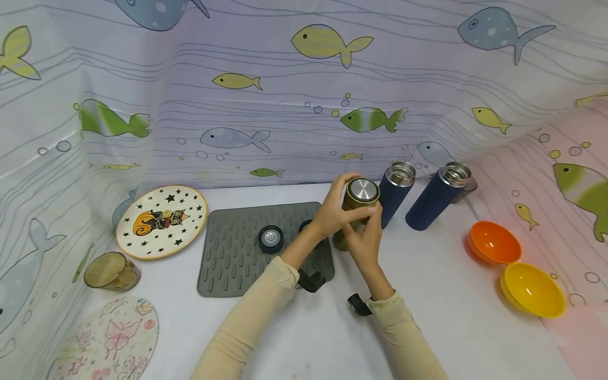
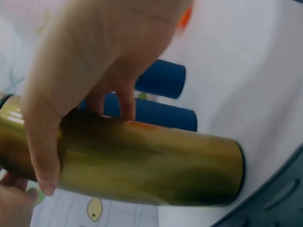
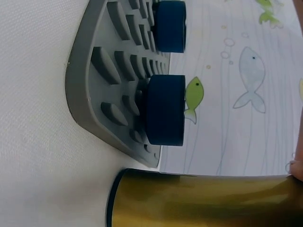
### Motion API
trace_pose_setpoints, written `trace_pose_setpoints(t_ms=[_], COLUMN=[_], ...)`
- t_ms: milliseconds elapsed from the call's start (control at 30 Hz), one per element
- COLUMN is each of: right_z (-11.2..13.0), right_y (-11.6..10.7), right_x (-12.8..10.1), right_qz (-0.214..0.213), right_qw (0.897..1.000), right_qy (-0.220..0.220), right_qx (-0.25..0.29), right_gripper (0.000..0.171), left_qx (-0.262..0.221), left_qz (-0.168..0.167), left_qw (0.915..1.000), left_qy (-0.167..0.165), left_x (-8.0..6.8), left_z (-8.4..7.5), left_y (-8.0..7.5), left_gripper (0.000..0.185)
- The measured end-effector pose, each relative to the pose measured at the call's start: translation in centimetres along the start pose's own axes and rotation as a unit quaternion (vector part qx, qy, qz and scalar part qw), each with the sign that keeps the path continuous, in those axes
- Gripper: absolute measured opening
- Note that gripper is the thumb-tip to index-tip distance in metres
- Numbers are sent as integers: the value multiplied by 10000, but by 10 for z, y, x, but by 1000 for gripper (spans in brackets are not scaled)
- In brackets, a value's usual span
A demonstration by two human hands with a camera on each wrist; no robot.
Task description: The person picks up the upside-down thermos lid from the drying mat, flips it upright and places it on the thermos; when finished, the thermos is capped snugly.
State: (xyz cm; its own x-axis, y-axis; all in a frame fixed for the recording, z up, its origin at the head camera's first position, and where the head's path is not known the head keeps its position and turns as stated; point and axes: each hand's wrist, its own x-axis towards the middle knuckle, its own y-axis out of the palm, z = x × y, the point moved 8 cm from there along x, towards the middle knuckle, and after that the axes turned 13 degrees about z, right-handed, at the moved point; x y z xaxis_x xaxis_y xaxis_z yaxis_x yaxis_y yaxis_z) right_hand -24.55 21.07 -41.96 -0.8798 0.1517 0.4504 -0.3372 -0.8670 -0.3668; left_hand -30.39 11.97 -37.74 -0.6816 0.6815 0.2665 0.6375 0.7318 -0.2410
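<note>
A gold thermos bottle [image 1: 340,241] stands on the white table at the right edge of the grey drying mat [image 1: 228,274], a brushed steel disc on its top. My left hand [image 1: 332,211] wraps round its upper part; in the left wrist view the thumb lies across the gold body [image 2: 156,165]. From the near right side my right hand [image 1: 366,243] grips the bottle just below its top. Only a fingertip of that hand shows in the right wrist view, beside the bottle [image 3: 203,201]. Two dark blue lids [image 1: 271,239] [image 3: 165,111] rest on the mat.
Two blue bottles without lids [image 1: 396,187] [image 1: 434,198] stand to the right of the gold one, a glass [image 1: 467,190] behind them. Orange [image 1: 494,243] and yellow bowls [image 1: 532,290] lie far right. At left are a cat plate [image 1: 161,221], an amber glass [image 1: 112,272] and a butterfly placemat [image 1: 109,338].
</note>
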Motion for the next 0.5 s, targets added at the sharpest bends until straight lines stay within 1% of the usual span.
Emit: trace_pose_setpoints(t_ms=[67, 100, 200, 233, 300, 367, 433, 500], right_z=[0, 0, 1, 1, 0, -1, -2, -1], right_y=[0, 0, 0, 0, 0, -1, -1, 0], right_x=[0, 1, 1, 1, 0, 0, 0, 0], right_qz=[-21, -13, 10, 7, -4, -16, 7, 59], right_qw=[10000, 10000, 10000, 9999, 9999, 10000, 10000, 10000], right_qy=[11, -1, -47, -61, -70, -31, 5, 37], right_qx=[10, 43, 71, 89, 95, 66, 83, 71], right_gripper=[73, 73, 75, 74, 73, 73, 73, 74], left_qx=[178, 223, -1, -79, 21, 195, 207, 140], left_qz=[-67, -108, -92, -81, -87, -100, -84, 34], left_qw=[9998, 9997, 9998, 9998, 9999, 9997, 9997, 9999], left_qy=[-70, -40, 191, 187, 129, 49, 27, 83], left_x=[0, 0, 0, 0, 0, 0, 0, 0], left_z=[0, 0, -2, -1, -1, -2, -2, -3], left_y=[0, -1, -1, 0, 0, 0, 0, 1], left_gripper=[79, 79, 83, 86, 89, 88, 81, 75])
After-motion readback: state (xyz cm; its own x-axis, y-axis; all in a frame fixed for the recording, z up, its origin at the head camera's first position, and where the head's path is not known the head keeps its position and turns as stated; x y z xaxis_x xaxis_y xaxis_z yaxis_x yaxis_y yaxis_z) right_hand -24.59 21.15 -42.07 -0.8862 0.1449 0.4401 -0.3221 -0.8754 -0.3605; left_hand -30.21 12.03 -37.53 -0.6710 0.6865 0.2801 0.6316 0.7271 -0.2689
